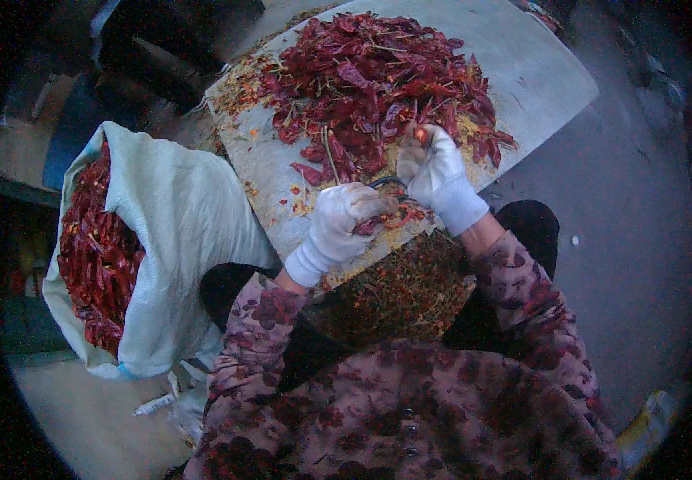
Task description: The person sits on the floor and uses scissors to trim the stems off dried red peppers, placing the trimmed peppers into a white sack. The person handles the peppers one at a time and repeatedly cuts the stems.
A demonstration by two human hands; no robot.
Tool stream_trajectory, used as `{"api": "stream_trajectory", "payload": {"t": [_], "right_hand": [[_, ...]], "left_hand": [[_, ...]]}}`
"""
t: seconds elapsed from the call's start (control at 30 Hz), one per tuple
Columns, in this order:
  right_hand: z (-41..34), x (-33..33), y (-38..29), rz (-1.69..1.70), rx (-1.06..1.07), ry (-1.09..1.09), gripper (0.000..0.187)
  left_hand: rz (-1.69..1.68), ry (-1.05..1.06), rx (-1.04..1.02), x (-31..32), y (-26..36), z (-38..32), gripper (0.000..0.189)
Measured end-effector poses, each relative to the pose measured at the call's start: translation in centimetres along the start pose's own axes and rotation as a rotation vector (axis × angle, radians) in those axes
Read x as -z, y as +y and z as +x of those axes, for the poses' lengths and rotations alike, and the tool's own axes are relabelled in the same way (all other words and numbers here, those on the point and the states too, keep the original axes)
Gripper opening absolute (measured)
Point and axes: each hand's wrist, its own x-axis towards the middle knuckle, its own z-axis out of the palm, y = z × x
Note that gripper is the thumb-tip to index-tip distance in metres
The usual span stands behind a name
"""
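My left hand, in a white knit glove with stained fingers, is curled around dark red dried chili pieces above the near part of a pale board. Farther forward and to the right, my gloved right hand is closed, with an orange-red piece of dried chili at its fingers. Between the hands is a dark curved loop, perhaps a tool handle; its kind is unclear. Just beyond both hands rises a large heap of dried red chilies, with yellow seeds scattered around it.
A white woven sack, full of dried red chilies, leans open at my left. Below the board's near edge, between my knees, lies a mass of chili stems and scraps. Grey floor stretches to the right.
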Motion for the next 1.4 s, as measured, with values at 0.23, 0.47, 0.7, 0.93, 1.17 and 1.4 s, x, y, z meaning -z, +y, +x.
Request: {"api": "stream_trajectory", "payload": {"t": [0.23, 0.47, 0.7, 0.93, 1.17, 1.4], "right_hand": [[-3.0, -0.2, -3.4, -2.094, 0.207, -0.549, 0.042], [-2.0, 1.6, -1.6, -2.431, 0.262, -0.447, 0.041], [-1.5, 2.5, -1.4, -2.415, 0.403, -0.445, 0.035], [-0.6, 1.9, -1.1, -2.178, 0.668, -0.190, 0.038], [0.5, 0.5, 0.5, -1.057, 0.193, -0.143, 0.054], [1.0, 0.6, 0.5, -1.220, 0.371, -0.176, 0.038]], "left_hand": [[-0.021, 0.185, 0.517, 1.4, -5.2, 0.3, 0.024], [0.563, -0.377, 0.456, -3.6, -6.6, 0.4, 0.060], [0.672, -0.409, 0.585, -5.5, -7.1, 1.1, 0.033], [-0.667, 0.312, 0.950, -1.5, -7.9, -0.8, 0.024], [-0.278, 0.083, 0.713, 0.4, -4.0, -0.3, 0.021], [-0.009, -0.049, 0.555, 1.4, -3.3, 0.1, 0.027]]}}
